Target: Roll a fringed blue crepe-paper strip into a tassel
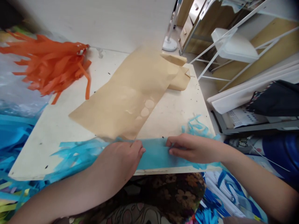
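A strip of blue tissue paper [154, 155] with cut fringes lies along the near edge of a small white table [177, 109]. My left hand [119, 155] is closed on the strip's middle, fingers curled over the paper. My right hand [189, 148] pinches the same strip a little further right, thumb and fingers pressed together on it. Fringed blue ends spread out to the left [70, 152] and right [198, 127] of my hands. A large sheet of brown paper [130, 96] lies just beyond the blue strip.
A bunch of orange fringed paper [51, 65] lies at the table's far left. Blue paper piles [11, 133] sit left of the table. A white metal rack [224, 43] and stacked boards and papers [252, 93] stand to the right. My flowered lap [168, 193] is below the table edge.
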Demonstrator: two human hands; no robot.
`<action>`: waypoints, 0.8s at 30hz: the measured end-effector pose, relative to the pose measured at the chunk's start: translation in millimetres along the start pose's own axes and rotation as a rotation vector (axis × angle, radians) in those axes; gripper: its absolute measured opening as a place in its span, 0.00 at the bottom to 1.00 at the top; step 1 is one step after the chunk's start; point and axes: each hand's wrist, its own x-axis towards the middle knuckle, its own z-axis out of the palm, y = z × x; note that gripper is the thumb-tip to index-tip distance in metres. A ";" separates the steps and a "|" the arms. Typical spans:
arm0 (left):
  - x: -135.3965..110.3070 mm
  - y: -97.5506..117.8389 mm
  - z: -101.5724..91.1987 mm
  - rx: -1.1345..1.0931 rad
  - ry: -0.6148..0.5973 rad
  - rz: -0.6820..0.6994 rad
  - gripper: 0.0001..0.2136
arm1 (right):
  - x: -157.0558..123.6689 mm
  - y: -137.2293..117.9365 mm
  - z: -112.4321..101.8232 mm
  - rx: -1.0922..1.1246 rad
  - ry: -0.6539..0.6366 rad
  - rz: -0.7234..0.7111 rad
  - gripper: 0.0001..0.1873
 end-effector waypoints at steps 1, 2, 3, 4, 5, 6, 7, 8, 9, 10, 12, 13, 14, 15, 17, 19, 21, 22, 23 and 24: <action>1.4 0.6 -0.8 0.013 -0.017 -0.012 0.15 | -0.6 1.9 -0.7 -0.003 0.003 0.007 0.07; 2.6 1.1 -1.7 0.030 -0.031 -0.025 0.15 | -1.2 3.6 -1.3 -0.004 0.008 0.015 0.08; 3.7 1.5 -2.5 0.047 -0.047 -0.038 0.14 | -1.7 5.3 -1.8 -0.004 0.018 0.025 0.08; 4.7 1.8 -3.2 0.064 -0.064 -0.051 0.14 | -2.2 7.0 -2.2 -0.006 0.030 0.038 0.09; 5.6 2.0 -3.9 0.081 -0.083 -0.066 0.14 | -2.8 8.7 -2.5 -0.011 0.044 0.055 0.09; 6.3 2.1 -4.3 0.100 -0.098 -0.079 0.14 | -3.3 10.4 -2.7 -0.019 0.059 0.075 0.10; 6.9 2.1 -4.5 0.115 -0.109 -0.092 0.14 | -3.9 12.1 -2.9 -0.030 0.072 0.097 0.11; 7.6 2.2 -4.3 0.128 -0.113 -0.103 0.15 | -4.5 13.8 -2.9 -0.042 0.085 0.123 0.12; 8.2 2.3 -3.7 0.140 -0.106 -0.114 0.15 | -5.2 15.5 -2.8 -0.055 0.099 0.153 0.13; 8.8 2.5 -2.7 0.151 -0.094 -0.123 0.15 | -5.8 17.0 -2.6 -0.065 0.109 0.185 0.14; 10.0 3.4 0.0 0.172 -0.067 -0.144 0.16 | -6.9 19.6 -1.4 -0.068 0.122 0.244 0.16; 10.5 4.0 1.6 0.184 -0.055 -0.155 0.16 | -7.2 20.6 -0.5 -0.069 0.126 0.267 0.16; 10.9 4.7 3.2 0.197 -0.038 -0.169 0.15 | -7.2 21.3 0.7 -0.080 0.136 0.286 0.17; 11.0 5.3 4.6 0.211 -0.016 -0.182 0.15 | -7.1 21.7 1.9 -0.102 0.154 0.299 0.17; 10.8 6.2 7.0 0.240 0.037 -0.206 0.15 | -6.3 21.8 4.7 -0.179 0.204 0.332 0.18; 10.0 6.7 8.2 0.257 0.078 -0.208 0.15 | -5.1 20.8 6.9 -0.248 0.245 0.369 0.19; 9.2 7.0 8.3 0.261 0.101 -0.198 0.15 | -4.1 19.0 8.4 -0.288 0.266 0.392 0.20; 9.0 7.2 8.0 0.261 0.108 -0.194 0.14 | -3.7 18.1 8.8 -0.303 0.276 0.395 0.20; 8.8 7.5 7.6 0.263 0.114 -0.191 0.14 | -3.4 17.3 9.1 -0.315 0.286 0.393 0.20; 8.8 7.7 7.2 0.267 0.121 -0.192 0.14 | -3.1 16.6 9.3 -0.324 0.293 0.392 0.20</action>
